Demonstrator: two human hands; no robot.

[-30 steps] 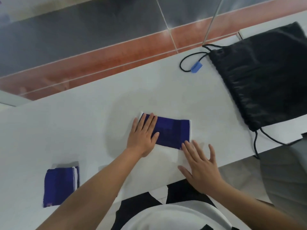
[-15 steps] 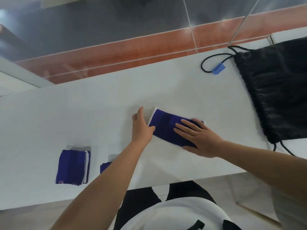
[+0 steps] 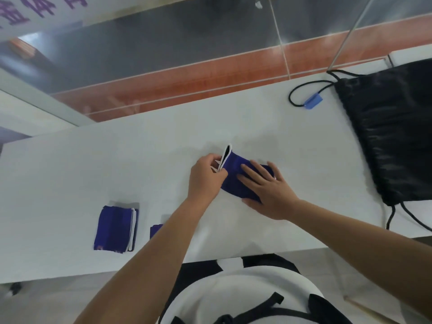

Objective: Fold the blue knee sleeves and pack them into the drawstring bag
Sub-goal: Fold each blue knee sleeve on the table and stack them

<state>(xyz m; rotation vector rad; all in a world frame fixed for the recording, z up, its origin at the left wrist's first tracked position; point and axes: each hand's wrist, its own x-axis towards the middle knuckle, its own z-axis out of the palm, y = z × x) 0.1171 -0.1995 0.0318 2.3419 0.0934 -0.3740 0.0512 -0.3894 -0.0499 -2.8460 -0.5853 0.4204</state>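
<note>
The person as seen from overhead. The left hand (image 3: pixel 205 181) and the right hand (image 3: pixel 268 195) are bare, and the left forearm (image 3: pixel 149 253) and right forearm (image 3: pixel 350 235) are uncovered as far as the view reaches. The torso is covered by a white garment (image 3: pixel 236 288) that reads as a rounded shape. Two black panels (image 3: pixel 198 274) border its upper edge, separated by a narrow white strip. A black webbing strap (image 3: pixel 257 308) crosses the white cloth lower down, and a further black patch (image 3: pixel 325 307) lies to its right.
</note>
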